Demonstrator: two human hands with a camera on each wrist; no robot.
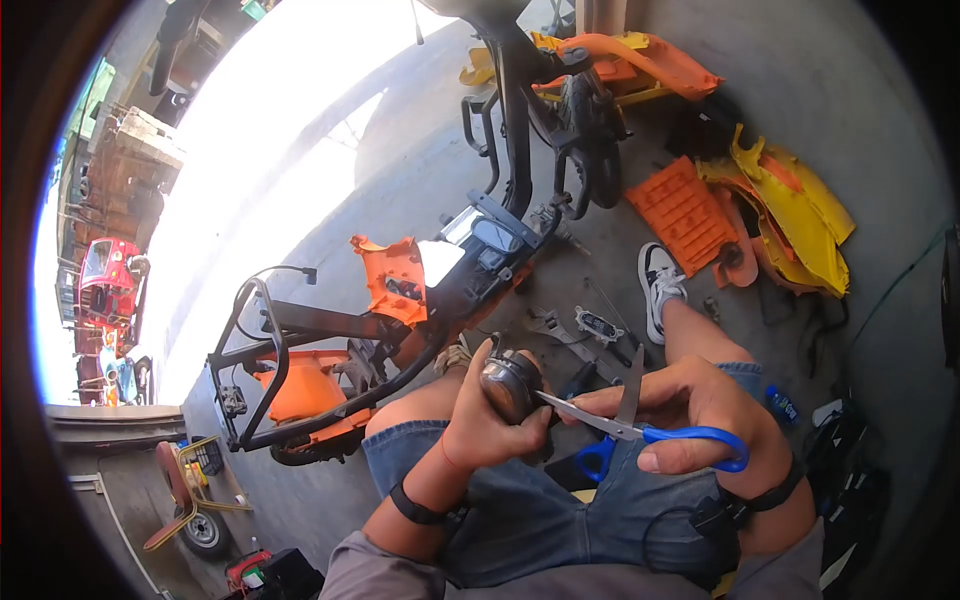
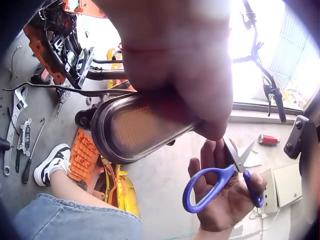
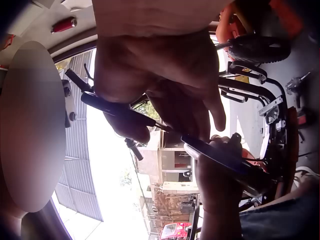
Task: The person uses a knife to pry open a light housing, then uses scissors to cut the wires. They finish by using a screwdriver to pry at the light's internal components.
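Observation:
My left hand (image 1: 478,425) grips an oval vehicle lamp (image 1: 508,388) in front of my lap, thumb and fingers around its body. The left wrist view shows the lamp's clear lens (image 2: 135,127) with an amber patch behind it, a dark rim and a small mounting tab. Scissors with blue handles (image 1: 697,436) are in my right hand (image 1: 722,398), thumb through one loop. Their blades are spread. One blade points at the lamp, its tip right at the rim near my left thumb; the other points up and away.
A stripped scooter frame (image 1: 515,130) with orange panels (image 1: 390,280) stands ahead. An adjustable wrench (image 1: 570,335) and other tools lie on the floor before me. Yellow body panels (image 1: 800,205) and an orange ribbed panel (image 1: 680,215) lie to the right, near my shoe (image 1: 658,285).

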